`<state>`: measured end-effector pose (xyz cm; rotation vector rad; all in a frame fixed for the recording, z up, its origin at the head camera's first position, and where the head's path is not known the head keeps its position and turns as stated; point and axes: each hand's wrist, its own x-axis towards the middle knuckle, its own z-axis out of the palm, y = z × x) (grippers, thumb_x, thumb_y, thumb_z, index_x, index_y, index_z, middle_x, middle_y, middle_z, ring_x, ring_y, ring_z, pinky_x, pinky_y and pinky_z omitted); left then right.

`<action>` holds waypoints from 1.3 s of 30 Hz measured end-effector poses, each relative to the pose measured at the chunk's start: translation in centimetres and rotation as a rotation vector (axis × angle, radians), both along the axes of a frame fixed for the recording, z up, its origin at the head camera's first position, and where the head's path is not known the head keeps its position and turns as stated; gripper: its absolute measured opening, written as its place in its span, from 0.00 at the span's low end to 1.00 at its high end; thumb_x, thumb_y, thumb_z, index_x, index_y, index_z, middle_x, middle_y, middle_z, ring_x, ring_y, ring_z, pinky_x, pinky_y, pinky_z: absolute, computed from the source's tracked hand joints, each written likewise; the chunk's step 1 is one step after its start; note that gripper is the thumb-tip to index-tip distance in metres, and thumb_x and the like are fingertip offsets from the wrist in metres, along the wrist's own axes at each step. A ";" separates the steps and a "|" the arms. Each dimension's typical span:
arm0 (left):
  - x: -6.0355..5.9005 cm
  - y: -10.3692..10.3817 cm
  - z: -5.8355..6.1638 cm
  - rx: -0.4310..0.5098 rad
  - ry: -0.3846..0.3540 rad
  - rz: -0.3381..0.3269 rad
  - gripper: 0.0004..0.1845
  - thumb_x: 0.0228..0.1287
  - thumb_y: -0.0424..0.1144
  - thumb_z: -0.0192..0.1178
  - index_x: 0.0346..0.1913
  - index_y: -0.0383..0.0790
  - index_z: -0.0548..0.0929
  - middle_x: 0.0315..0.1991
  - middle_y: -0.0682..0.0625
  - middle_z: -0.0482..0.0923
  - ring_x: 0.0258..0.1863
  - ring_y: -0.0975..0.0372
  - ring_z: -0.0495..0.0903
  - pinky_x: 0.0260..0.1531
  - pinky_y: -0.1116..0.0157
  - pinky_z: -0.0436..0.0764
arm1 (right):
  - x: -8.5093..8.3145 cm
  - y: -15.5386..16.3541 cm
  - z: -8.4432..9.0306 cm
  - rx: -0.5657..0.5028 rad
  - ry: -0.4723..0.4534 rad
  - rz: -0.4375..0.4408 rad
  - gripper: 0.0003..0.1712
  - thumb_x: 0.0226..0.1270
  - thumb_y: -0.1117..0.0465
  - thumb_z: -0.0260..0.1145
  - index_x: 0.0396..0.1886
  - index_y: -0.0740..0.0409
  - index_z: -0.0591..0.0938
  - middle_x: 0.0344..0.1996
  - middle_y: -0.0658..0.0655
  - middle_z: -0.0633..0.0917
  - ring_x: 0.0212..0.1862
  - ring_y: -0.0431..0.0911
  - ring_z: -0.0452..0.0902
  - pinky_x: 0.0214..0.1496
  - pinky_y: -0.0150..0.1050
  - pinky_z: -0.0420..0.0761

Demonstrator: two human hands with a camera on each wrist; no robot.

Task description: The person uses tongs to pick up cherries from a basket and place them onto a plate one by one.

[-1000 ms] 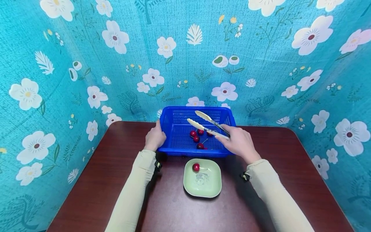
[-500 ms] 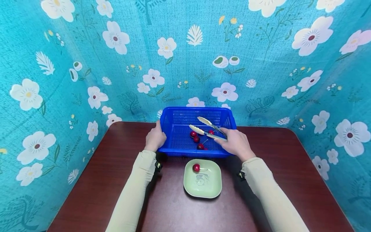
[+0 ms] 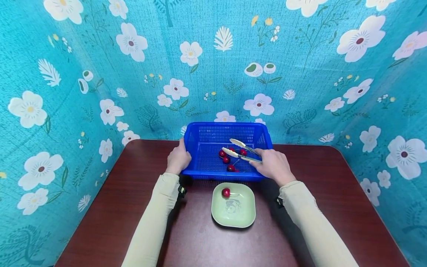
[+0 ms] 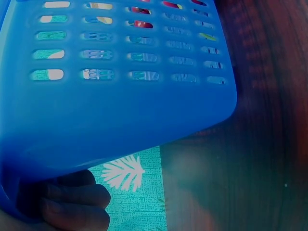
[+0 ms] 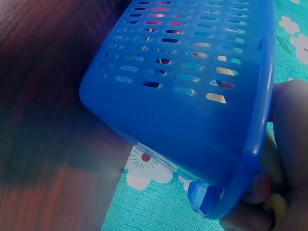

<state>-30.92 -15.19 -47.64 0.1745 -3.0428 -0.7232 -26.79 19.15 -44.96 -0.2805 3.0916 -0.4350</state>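
**One cherry on the plate, the rest in the basket**

The work in hand is moving cherries (image 3: 226,159) with tongs (image 3: 241,150) out of the blue basket (image 3: 203,130) and onto the green plate (image 3: 245,218). Judging by how things lie, it is only just begun: a single cherry (image 3: 225,192) sits near the far left corner of the plate, while about four or five lie loose on the basket floor, clustered right of centre. The exact count is hard to tell, since the tongs cross over some of them.

The tongs reach down into the basket, their two pale tips apart and hovering just over the cluster; nothing is caught between them that can be seen. The right hand (image 3: 275,165) has its fingers curled round the handle end, at the basket's right near corner. The left hand (image 3: 178,158) grips the basket's left wall; from the left wrist view, its fingers (image 4: 77,197) curl under the rim.

The basket stands at the far edge of a dark red-brown table (image 3: 133,207), the plate just in front of it, apart from it. Both arms wear cream sleeves (image 3: 156,211). A turquoise cloth (image 3: 300,92) printed with flowers hangs behind and to both sides.

No brand, label or legible writing shows anywhere; the plate bears only a faint drawing in its middle.
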 end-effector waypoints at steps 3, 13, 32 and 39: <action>0.0 0.0 0.1 0.003 -0.002 -0.002 0.38 0.76 0.38 0.52 0.83 0.38 0.51 0.51 0.33 0.85 0.40 0.43 0.87 0.39 0.44 0.84 | 0.2 -0.1 0.1 0.018 -0.005 0.002 0.38 0.68 0.44 0.71 0.72 0.60 0.77 0.54 0.67 0.87 0.44 0.57 0.84 0.47 0.56 0.85; 0.1 0.0 0.1 0.000 0.002 0.000 0.38 0.75 0.38 0.52 0.83 0.38 0.51 0.51 0.33 0.85 0.41 0.42 0.87 0.39 0.43 0.84 | 0.5 -0.1 0.2 0.064 -0.002 -0.005 0.38 0.68 0.44 0.72 0.70 0.60 0.78 0.54 0.67 0.87 0.44 0.58 0.85 0.47 0.56 0.85; -0.2 -0.1 -0.1 -0.005 0.019 -0.003 0.38 0.75 0.38 0.52 0.82 0.38 0.52 0.50 0.33 0.85 0.40 0.41 0.87 0.40 0.42 0.83 | 0.4 -0.1 -0.1 0.140 0.018 0.012 0.33 0.67 0.45 0.73 0.64 0.60 0.82 0.43 0.63 0.90 0.32 0.50 0.80 0.37 0.49 0.84; -0.2 -0.1 -0.2 -0.006 0.014 -0.005 0.38 0.75 0.38 0.52 0.83 0.38 0.51 0.49 0.33 0.86 0.38 0.42 0.87 0.38 0.43 0.83 | 0.4 -0.2 -0.1 0.152 0.016 0.014 0.33 0.67 0.45 0.73 0.65 0.60 0.82 0.44 0.64 0.90 0.32 0.51 0.81 0.36 0.49 0.84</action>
